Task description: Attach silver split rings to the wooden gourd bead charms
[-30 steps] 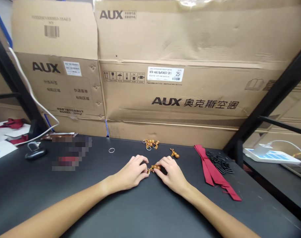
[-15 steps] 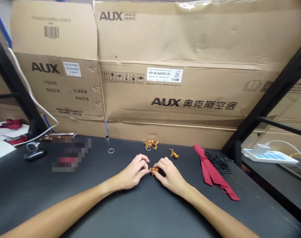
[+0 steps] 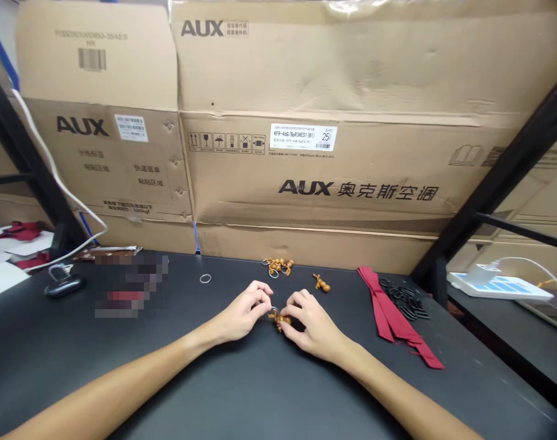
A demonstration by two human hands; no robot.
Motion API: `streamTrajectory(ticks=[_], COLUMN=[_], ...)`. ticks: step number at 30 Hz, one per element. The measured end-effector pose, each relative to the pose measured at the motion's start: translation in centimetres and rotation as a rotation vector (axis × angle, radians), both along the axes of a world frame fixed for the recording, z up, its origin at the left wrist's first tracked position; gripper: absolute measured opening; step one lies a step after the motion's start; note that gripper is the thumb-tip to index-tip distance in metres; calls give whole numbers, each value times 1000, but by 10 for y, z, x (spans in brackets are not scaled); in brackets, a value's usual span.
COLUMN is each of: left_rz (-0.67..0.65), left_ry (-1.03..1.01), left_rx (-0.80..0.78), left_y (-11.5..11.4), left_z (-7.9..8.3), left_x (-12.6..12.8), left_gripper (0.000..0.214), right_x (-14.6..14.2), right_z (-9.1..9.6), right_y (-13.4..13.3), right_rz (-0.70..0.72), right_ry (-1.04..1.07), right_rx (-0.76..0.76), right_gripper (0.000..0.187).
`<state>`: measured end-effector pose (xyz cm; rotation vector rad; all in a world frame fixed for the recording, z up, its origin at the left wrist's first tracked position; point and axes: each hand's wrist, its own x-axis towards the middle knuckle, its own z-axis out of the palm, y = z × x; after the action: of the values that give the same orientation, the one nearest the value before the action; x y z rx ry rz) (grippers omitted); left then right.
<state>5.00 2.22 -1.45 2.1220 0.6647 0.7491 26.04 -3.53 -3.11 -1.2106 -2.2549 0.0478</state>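
- Since the earlier frame the left grip [image 3: 248, 313] has drawn up and slightly away from the right grip [image 3: 311, 324], and the silver ring [image 3: 273, 308] now shows more clearly between the two
- The gourd charm [image 3: 284, 320], orange-brown and beaded, has slid a little lower and nearer the wearer, its knotted cord end pointing left
- The right grip is closed on the charm, thumb on the near side and fingers on the far side, with the rounded bead at the fingertips and the cord end poking out past them
- The left grip has thumb and forefinger brought together just beside the ring; whether they pinch it or merely touch it I cannot tell
- So the charm lies at the right fingertips, near the left ones but apart from them, low over the counter [image 3: 205, 391]; the ring sits at its upper left
- Beyond the hands, a cluster of charms [image 3: 278, 265] lies near the cardboard [image 3: 333, 79], with a single charm [image 3: 324, 285] to its right
- A loose ring [image 3: 206, 282] lies flat on the left, well apart from the work
- On the right, red strips [image 3: 383, 310] lie just beside a heap of black pieces [image 3: 404, 299]
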Motion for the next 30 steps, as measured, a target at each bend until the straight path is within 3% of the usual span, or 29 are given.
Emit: streamTrajectory(ticks=[6, 12, 18, 25, 30], left_rz=[-29, -71, -75, 49, 36], left_ry=[47, 186, 312, 232, 257], left_rx=[53, 292, 429, 551, 667], left_y=[1, 7, 12, -4, -15], left_z=[1, -1, -3, 0, 1], left_x=[-1, -9, -16, -11, -4], left_gripper=[25, 17, 8, 16, 4], right_x=[3, 2, 3, 0, 0], right_z=[-6, -6, -7, -4, -4], right_y=[4, 4, 3, 0, 0], right_rz=[-66, -123, -81, -73, -73], right_ry=[40, 65, 70, 40, 26], right_rx=[41, 59, 44, 34, 34], right_gripper=[2, 6, 6, 7, 7])
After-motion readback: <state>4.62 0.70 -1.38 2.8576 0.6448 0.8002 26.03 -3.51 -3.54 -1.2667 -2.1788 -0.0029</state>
